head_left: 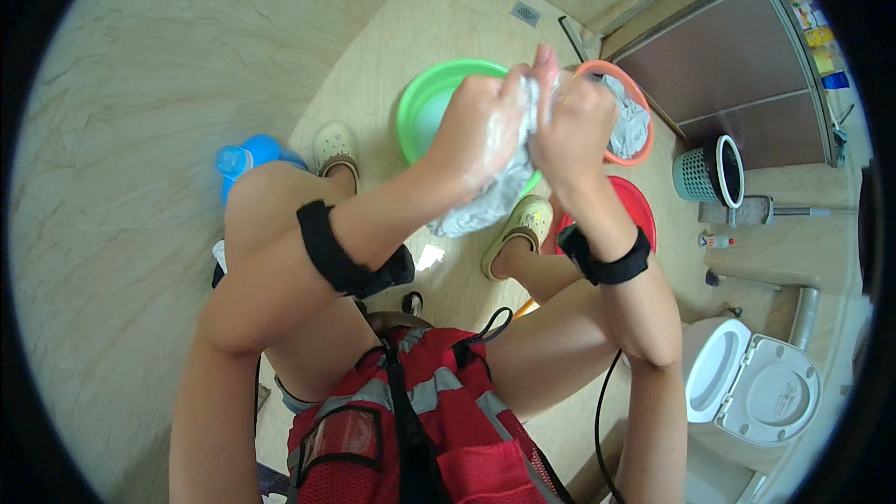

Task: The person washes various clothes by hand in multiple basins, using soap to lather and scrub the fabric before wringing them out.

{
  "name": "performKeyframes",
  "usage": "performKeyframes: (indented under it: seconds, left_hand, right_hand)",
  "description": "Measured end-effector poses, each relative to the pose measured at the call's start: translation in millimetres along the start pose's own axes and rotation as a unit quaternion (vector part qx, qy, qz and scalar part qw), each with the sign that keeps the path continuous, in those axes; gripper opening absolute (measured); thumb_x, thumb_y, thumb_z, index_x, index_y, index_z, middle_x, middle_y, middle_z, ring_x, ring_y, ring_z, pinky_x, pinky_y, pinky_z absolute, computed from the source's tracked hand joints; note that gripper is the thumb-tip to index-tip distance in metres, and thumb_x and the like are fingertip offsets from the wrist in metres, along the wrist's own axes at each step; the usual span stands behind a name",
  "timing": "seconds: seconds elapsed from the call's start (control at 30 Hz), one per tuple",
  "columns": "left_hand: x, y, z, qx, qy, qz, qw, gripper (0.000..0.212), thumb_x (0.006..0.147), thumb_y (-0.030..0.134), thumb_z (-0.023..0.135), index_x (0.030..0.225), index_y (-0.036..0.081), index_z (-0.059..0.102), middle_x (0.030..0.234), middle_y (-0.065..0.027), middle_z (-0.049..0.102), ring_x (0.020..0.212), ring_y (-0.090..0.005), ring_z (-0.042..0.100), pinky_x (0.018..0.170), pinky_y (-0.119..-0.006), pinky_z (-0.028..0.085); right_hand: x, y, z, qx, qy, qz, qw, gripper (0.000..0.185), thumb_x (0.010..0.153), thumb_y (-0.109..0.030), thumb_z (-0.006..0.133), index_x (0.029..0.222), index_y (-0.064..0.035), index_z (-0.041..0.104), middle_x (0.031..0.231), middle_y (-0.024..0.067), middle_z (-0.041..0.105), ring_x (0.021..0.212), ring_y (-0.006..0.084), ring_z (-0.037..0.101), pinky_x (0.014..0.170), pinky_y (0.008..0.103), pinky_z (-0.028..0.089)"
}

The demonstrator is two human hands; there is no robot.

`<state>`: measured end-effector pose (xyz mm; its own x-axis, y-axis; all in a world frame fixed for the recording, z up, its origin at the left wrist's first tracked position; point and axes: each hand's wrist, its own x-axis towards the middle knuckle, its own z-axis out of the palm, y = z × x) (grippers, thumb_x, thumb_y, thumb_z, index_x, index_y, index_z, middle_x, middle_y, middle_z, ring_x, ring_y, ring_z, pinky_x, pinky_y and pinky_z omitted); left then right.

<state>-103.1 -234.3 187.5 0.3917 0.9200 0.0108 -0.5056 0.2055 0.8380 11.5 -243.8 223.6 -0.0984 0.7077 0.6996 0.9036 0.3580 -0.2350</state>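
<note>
Both fists grip one wet, light-grey cloth [500, 196] that looks soapy. My left hand [483, 129] is closed around it, with white suds on the wrist and the back of the hand. Pressed close beside it, my right hand [574, 122] also clenches the cloth, one thumb pointing up. The cloth's loose end hangs below the fists. Underneath and behind them stands a green plastic basin [413, 105] with whitish liquid inside; my hands hide much of it. To the right, an orange basin [645, 133] holds grey cloth [630, 126].
A red basin or stool [637, 206] sits near my right foot. Blue plastic bottles [259, 150] stand by my left knee. On the right are a waste basket [693, 175], a toilet [721, 364] and a brush [714, 278]. A floor drain [525, 13] lies ahead.
</note>
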Motion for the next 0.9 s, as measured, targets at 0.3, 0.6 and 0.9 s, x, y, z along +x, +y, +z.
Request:
performKeyframes:
  seconds: [0.3, 0.6, 0.9]
  left_hand:
    - [-2.7, 7.5, -0.9, -0.042, 0.001, -0.064, 0.997, 0.039, 0.093, 0.031, 0.042, 0.065, 0.006, 0.05, 0.058, 0.0036, 0.043, 0.051, -0.007, 0.04, 0.046, -0.025, 0.035]
    - [-20.4, 59.2, 15.4, 0.107, -0.062, -0.046, 0.991, 0.034, 0.092, 0.032, 0.046, 0.083, 0.002, 0.059, 0.074, 0.0005, 0.058, 0.065, -0.0047, 0.051, 0.061, -0.02, 0.041]
    - [-2.5, 17.6, 9.9, 0.152, 0.067, 0.036, 0.986, 0.049, 0.093, 0.036, 0.043, 0.055, 0.005, 0.044, 0.049, 0.004, 0.033, 0.048, -0.0082, 0.03, 0.044, -0.028, 0.03]
  right_hand:
    - [-19.1, -34.8, -1.2, 0.106, 0.066, -0.122, 0.985, 0.033, 0.082, -0.011, 0.056, 0.05, -0.0018, 0.048, 0.044, 0.0145, 0.041, 0.036, 0.0289, 0.041, 0.037, 0.0356, 0.031]
    - [6.2, -0.1, -45.9, 0.468, -0.142, 0.215, 0.845, 0.048, 0.088, -0.031, 0.055, 0.05, -0.0043, 0.045, 0.048, -0.0074, 0.039, 0.045, 0.0022, 0.032, 0.04, 0.0218, 0.022]
    - [-11.1, -29.8, -12.3, 0.099, 0.054, -0.218, 0.969, 0.033, 0.084, -0.019, 0.058, 0.056, -0.0024, 0.052, 0.049, 0.0068, 0.045, 0.04, 0.0158, 0.041, 0.039, 0.0277, 0.031]
